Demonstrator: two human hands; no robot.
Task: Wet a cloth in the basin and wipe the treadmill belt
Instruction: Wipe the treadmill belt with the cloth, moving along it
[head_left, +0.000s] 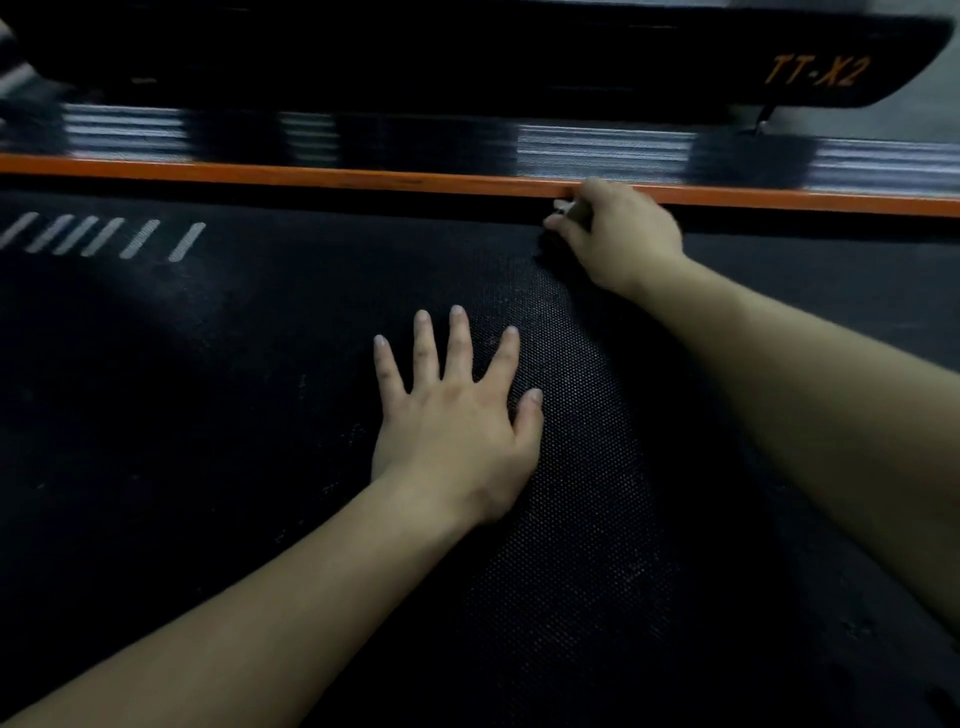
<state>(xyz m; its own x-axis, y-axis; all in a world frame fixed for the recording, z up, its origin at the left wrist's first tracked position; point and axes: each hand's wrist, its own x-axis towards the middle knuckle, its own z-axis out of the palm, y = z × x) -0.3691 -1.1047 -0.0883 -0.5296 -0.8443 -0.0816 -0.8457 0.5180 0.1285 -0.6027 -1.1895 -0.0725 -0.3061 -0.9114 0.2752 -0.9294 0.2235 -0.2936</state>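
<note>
The black textured treadmill belt (208, 415) fills most of the head view. My left hand (457, 415) lies flat on the belt near the middle, fingers spread, holding nothing. My right hand (618, 234) is at the belt's far edge, just below the orange side strip (311, 174), with its fingers closed on a dark cloth (550, 247). Only a small dark bunch of the cloth shows under the fingers, and a pale bit shows at the fingertips. No basin is in view.
Beyond the orange strip runs a ribbed grey and black side rail (597, 148), blurred. Above it is a black cover marked "TT-X2" (815, 70) in orange. White slanted marks (104, 236) are printed on the belt at the left.
</note>
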